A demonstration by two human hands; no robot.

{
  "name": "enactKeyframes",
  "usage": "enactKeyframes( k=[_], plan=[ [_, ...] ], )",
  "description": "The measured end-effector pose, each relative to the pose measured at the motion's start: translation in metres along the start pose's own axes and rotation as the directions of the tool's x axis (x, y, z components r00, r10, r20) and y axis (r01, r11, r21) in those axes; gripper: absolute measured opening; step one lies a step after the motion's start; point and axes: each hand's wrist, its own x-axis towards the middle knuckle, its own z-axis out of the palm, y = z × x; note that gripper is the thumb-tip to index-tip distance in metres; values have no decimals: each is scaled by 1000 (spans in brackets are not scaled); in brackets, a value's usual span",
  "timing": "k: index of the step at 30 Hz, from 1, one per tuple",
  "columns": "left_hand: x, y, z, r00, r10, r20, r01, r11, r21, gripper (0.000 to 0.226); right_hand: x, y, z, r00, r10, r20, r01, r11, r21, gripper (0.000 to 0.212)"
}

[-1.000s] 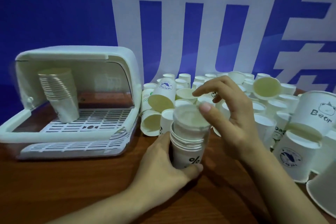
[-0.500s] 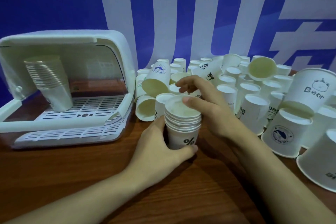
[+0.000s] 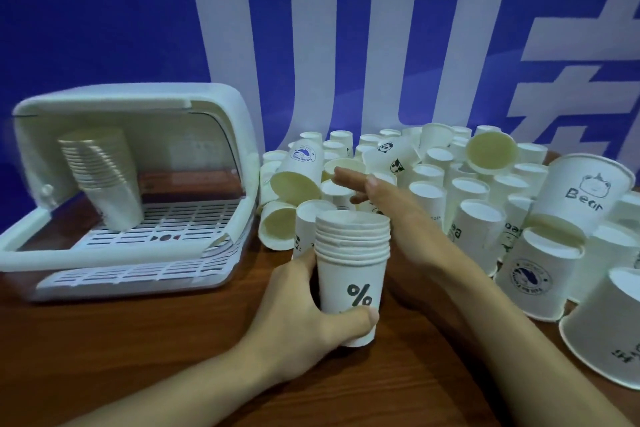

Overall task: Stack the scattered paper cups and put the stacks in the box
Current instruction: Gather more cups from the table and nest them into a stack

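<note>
Your left hand [image 3: 301, 308] grips a stack [image 3: 351, 274] of nested cups standing upright on the counter [image 3: 138, 357], at 6 o'clock from the middle of the view. Your thumb wraps across the front of the bottom cup, just under its "%" mark, and your fingers curl round the far side. The rims of the nested cups show as tight rings above your grip.

Your right hand [image 3: 384, 198] reaches past the stack toward 12 o'clock, fingers straight and loose, holding nothing. Its fingertips [image 3: 341, 174] hover over the loose cups [image 3: 460, 198] behind the stack; you cannot tell from here whether they touch one.

Those cups crowd the counter from 12 to 4 o'clock. Most stand mouth down, a few lie on their sides with open mouths facing you, and one with a "Bear" print [image 3: 585, 198] leans tilted on top of others at 3 o'clock.

The box [image 3: 145, 163] sits at 9 o'clock, its lid swung up and its front open. A second stack [image 3: 104, 177], mouth down, stands at the left of its slatted rack [image 3: 166, 229], motion-blurred.

A blue and white banner [image 3: 346, 45] fills the wall behind the counter.
</note>
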Motion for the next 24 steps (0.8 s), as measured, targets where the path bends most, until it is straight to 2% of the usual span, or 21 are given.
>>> enactKeyframes(
  k=[3, 4, 5, 6, 7, 8, 10, 12, 16, 19, 21, 23, 24],
  plan=[
    [-1, 1, -3, 999, 19, -44, -23, 997, -80, 54, -2, 1, 2, 983, 99, 154, -121, 983, 137, 36],
    [-1, 1, -3, 997, 30, -68, -38, 993, -110, 55, -2, 2, 1, 979, 45, 198, -58, 996, 64, 29],
    [-1, 1, -4, 994, 41, -99, -54, 989, -137, 55, -3, 2, 0, 977, -39, 209, 67, 989, -133, 29],
    [-1, 1, -4, 990, 46, -133, -68, 984, -165, 55, -2, 1, 1, 972, -98, 213, 166, 929, -331, 31],
    [-1, 1, -4, 985, 45, -166, -78, 977, -199, 53, 2, 5, -2, 972, -140, 187, 219, 825, -521, 26],
    [0, 2, -4, 980, 43, -193, -90, 967, -237, 50, 5, 6, -4, 972, -176, 158, 236, 740, -630, 19],
    [0, 3, -3, 970, 41, -239, -116, 944, -308, 42, 9, 8, -8, 976, -199, 89, 203, 680, -704, 28],
    [3, 3, -5, 960, 23, -281, -127, 926, -357, 39, 12, 10, -11, 975, -213, 57, 191, 683, -705, 35],
    [8, -4, -5, 954, -24, -300, -86, 935, -345, 54, 11, 2, -14, 955, -296, -32, 197, 708, -678, 60],
    [8, -5, -2, 956, -72, -284, -17, 954, -298, 53, 11, -6, -17, 856, -474, -208, 242, 722, -648, 55],
    [8, -4, -1, 963, -98, -250, 42, 974, -221, 50, 11, -12, -20, 794, -479, -373, 246, 815, -524, 47],
    [9, -4, 0, 971, -130, -202, 108, 987, -116, 47, 11, -18, -22, 800, -385, -461, 291, 920, -262, 50],
    [8, -4, 0, 975, -132, -180, 125, 991, -50, 47, 11, -21, -24, 812, -348, -469, 322, 937, -138, 55]
  ],
)
